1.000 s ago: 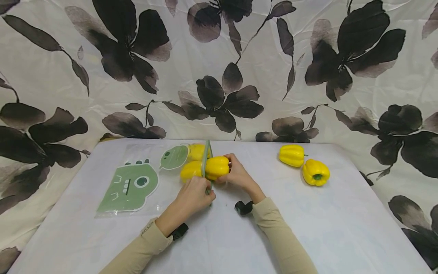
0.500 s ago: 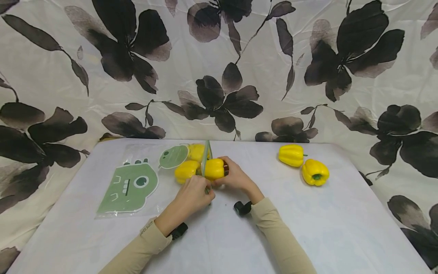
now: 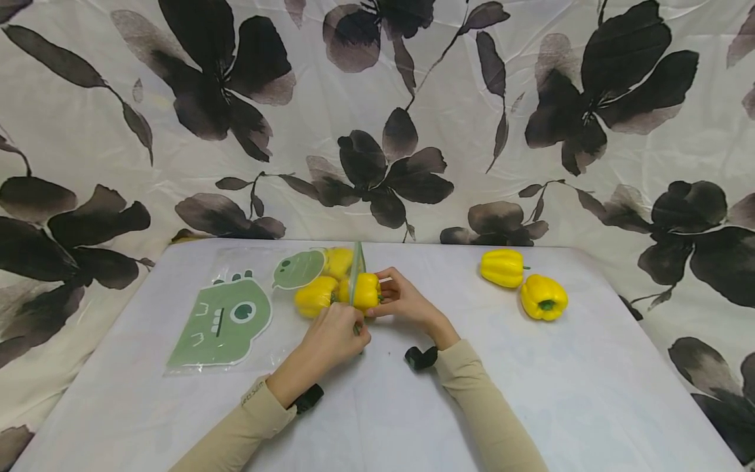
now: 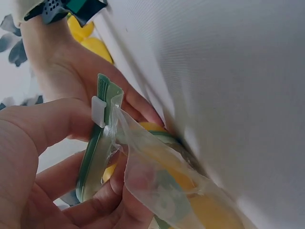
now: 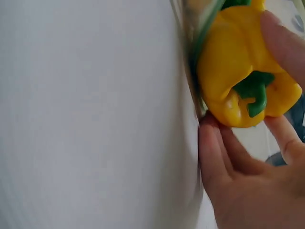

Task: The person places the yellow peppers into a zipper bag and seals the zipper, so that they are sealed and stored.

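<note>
Since the earlier frames, a glossy yellow bell pepper with a green stem has slid leftward, farther into a clear plastic bag with a green-banded mouth and green cartoon-dinosaur print, and the pepper ahead of it has shifted left too. From the left, the bag lies on the white-covered table, its large one-eyed dinosaur at the far left. Inside, toward the mouth, are the shifted yellow pepper and, beyond it, a further yellow pepper. The left hand pinches the green zip strip at the near side of the mouth, by a small white plastic slider. The glossy pepper lies across the mouth, its stem end outside. The right hand holds that end, fingers spread to the pepper's width, fingertips against its sides. Farther right, well apart from both hands, a yellow pepper lying sideways rests just beside one with its stem facing the camera.
</note>
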Demonstrator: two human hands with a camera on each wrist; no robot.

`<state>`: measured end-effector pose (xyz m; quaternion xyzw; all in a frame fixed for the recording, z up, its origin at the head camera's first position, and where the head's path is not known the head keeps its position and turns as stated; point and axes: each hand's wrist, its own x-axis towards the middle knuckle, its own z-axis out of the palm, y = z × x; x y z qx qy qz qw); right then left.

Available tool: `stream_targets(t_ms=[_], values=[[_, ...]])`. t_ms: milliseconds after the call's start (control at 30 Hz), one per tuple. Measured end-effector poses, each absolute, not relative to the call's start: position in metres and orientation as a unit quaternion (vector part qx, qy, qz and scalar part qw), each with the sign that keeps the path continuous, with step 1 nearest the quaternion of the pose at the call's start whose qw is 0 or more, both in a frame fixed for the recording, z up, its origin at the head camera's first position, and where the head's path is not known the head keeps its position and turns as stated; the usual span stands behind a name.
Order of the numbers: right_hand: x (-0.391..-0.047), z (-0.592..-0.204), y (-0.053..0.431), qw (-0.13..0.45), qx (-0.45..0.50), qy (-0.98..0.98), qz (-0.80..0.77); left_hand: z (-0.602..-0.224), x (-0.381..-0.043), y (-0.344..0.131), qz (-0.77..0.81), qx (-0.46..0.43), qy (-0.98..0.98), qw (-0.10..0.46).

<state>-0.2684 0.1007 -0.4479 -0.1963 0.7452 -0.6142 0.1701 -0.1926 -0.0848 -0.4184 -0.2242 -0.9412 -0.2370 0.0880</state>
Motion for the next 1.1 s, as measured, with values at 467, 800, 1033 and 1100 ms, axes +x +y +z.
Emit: stream_targets(t_ms=[467, 800, 1033, 1100], values=[[-0.271, -0.454, 0.105, 0.167, -0.211, 0.741, -0.616, -0.419, -0.192, -0.085, -0.228, -0.227, -0.942, 0.095], [-0.264, -0.448, 0.091, 0.137, -0.209, 0.780, -0.574, -0.420, -0.193, -0.084, -0.221, -0.228, -0.943, 0.101], [-0.267, -0.452, 0.094, 0.180, -0.203, 0.751, -0.603, -0.420, -0.193, -0.085, -0.228, -0.220, -0.945, 0.087], [-0.267, -0.453, 0.095, 0.187, -0.212, 0.739, -0.611, -0.420, -0.193, -0.085, -0.229, -0.219, -0.945, 0.083]])
